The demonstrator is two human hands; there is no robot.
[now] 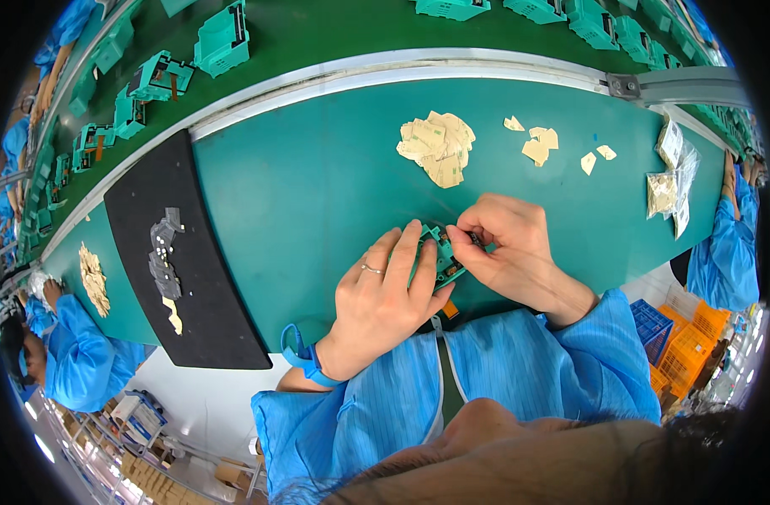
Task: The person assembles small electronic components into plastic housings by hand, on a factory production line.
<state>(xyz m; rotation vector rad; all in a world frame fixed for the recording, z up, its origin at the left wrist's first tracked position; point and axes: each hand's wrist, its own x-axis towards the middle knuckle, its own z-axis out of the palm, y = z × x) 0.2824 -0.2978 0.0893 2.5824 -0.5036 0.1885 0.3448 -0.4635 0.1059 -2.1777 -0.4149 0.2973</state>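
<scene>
Green bench (pixel 318 194) — black mat (pixel 200 278), heap of tan backing papers (pixel 438 147), clear bags (pixel 673 181)

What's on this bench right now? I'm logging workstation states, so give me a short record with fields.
left hand: left hand holds the green plastic part
right hand: right hand pinches at the part's top edge
bench: green table
behind hands: pile of tan backing papers
left side: black mat with small grey pieces
far side: green housings on conveyor

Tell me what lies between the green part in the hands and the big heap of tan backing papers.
Nothing: the head view shows only bare green table between the green part and the heap of tan papers.
</scene>
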